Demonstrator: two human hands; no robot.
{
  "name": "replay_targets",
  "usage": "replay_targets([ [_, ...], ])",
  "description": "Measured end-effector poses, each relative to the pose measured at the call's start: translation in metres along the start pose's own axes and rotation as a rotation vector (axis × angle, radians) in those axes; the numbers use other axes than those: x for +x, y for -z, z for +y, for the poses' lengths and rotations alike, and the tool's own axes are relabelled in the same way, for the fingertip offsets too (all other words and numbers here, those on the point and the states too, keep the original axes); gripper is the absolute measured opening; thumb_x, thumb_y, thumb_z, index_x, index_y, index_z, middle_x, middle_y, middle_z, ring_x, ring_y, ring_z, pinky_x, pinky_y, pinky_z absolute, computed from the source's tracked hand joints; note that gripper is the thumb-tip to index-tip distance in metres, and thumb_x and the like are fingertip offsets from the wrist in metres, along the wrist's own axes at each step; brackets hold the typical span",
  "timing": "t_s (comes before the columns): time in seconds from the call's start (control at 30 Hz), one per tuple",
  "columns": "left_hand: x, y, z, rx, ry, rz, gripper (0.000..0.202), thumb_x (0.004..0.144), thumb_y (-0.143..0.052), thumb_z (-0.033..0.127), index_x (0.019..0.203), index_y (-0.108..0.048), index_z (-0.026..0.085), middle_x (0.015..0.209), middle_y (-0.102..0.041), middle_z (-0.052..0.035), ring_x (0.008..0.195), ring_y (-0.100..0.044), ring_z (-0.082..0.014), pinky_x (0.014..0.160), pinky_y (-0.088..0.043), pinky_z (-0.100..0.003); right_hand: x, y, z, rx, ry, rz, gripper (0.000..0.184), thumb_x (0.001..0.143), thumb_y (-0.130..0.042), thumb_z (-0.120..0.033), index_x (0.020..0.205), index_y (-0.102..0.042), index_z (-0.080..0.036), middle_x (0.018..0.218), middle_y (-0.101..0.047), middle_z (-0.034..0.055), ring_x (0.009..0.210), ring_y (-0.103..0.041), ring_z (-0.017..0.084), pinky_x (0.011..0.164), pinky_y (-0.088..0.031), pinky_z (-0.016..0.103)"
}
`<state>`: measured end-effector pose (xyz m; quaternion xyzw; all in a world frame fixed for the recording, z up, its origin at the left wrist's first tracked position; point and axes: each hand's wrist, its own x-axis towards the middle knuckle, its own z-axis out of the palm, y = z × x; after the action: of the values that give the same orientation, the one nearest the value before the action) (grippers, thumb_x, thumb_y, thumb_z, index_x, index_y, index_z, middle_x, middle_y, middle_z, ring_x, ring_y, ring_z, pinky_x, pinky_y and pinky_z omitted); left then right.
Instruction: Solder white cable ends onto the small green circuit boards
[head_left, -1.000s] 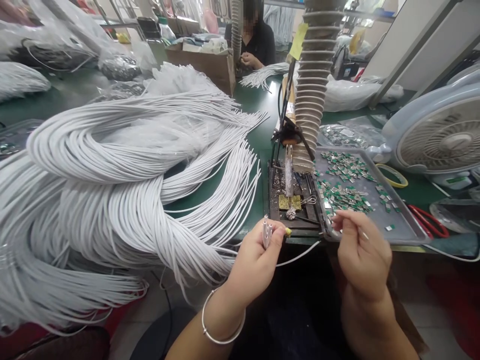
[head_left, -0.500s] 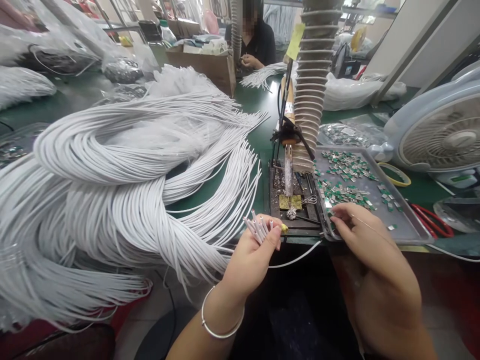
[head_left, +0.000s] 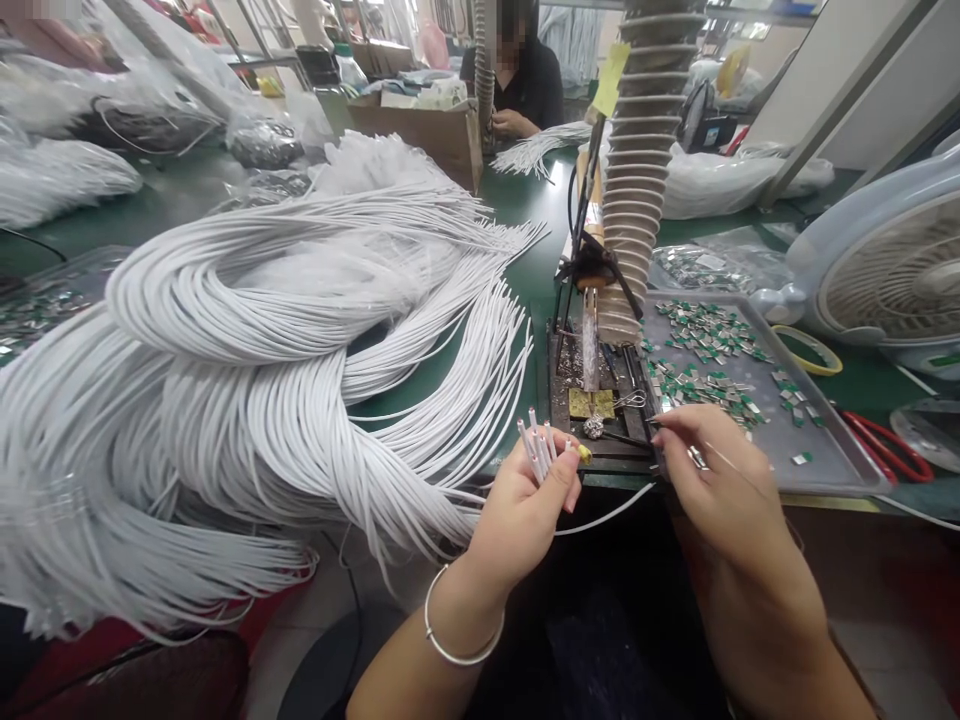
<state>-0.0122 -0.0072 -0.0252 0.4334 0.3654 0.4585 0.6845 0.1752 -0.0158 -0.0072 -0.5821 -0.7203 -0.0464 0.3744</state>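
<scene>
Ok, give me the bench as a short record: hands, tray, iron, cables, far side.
Left hand: closed around several white cable ends
Right hand: pinched closed, thin strand over it, by the near-left corner of the tray
Tray: scattered green-and-silver boards
Soldering iron: tip down by a yellow pad, ribbed hose beside it
Cable bundles: heaped left of the iron
Far side: person in dark top

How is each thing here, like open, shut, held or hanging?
Left hand: closed around cable ends.
Cable ends: bunched, pointing up.
Right hand: closed, pinching a thin wire.
Cable pile: looped and heaped.
Tray: holding small parts, scattered.
Soldering iron: tip down.
Ribbed hose: hanging.
Cardboard box: open on top.
Fan: can't tell whether it's spinning.
</scene>
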Motion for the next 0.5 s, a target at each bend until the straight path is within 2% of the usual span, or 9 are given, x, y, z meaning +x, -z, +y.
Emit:
replay_targets([
  [0.1,-0.001,0.001,0.0,0.013,0.014,0.0,0.021,0.088,-0.055,0.038,0.089,-0.051,0.017,0.053,-0.042,0.008,0.049,-0.037,-0.0066,0.053,-0.028,-0.023,0.001,0.001,-0.002,-0.012,0.013,-0.008,0.013,0.087,-0.045,-0.016,0.092,-0.056,-0.021,0.082,-0.062,0.0027,0.076,-0.06,0.016,0.071,-0.047,0.028],
  [0.23,-0.001,0.003,-0.002,0.01,0.012,-0.005,0.02,0.089,-0.054,0.038,0.089,-0.052,0.018,0.054,-0.042,0.0076,0.05,-0.037,-0.007,0.053,-0.028,-0.023,0.0,0.008,0.008,-0.108,-0.092,-0.004,0.013,0.085,-0.045,-0.017,0.089,-0.057,-0.022,0.081,-0.062,0.0029,0.073,-0.06,0.016,0.068,-0.047,0.028],
  [0.4,0.001,0.002,-0.004,-0.009,0.003,0.001,0.017,0.089,-0.054,0.036,0.087,-0.052,0.018,0.057,-0.042,0.0073,0.051,-0.037,-0.0063,0.055,-0.028,-0.023,-0.001,0.011,0.018,-0.145,-0.139,-0.14,0.014,0.084,-0.044,-0.02,0.085,-0.058,-0.021,0.076,-0.064,0.0027,0.065,-0.059,0.016,0.062,-0.045,0.028],
  [0.5,0.0,0.002,-0.005,-0.018,0.002,0.007,0.016,0.089,-0.055,0.035,0.087,-0.052,0.019,0.06,-0.043,0.0071,0.051,-0.038,-0.0057,0.055,-0.028,-0.023,-0.002,0.009,0.018,-0.151,-0.147,-0.144,0.015,0.085,-0.044,-0.021,0.085,-0.059,-0.02,0.076,-0.064,0.0028,0.062,-0.058,0.015,0.061,-0.044,0.028],
])
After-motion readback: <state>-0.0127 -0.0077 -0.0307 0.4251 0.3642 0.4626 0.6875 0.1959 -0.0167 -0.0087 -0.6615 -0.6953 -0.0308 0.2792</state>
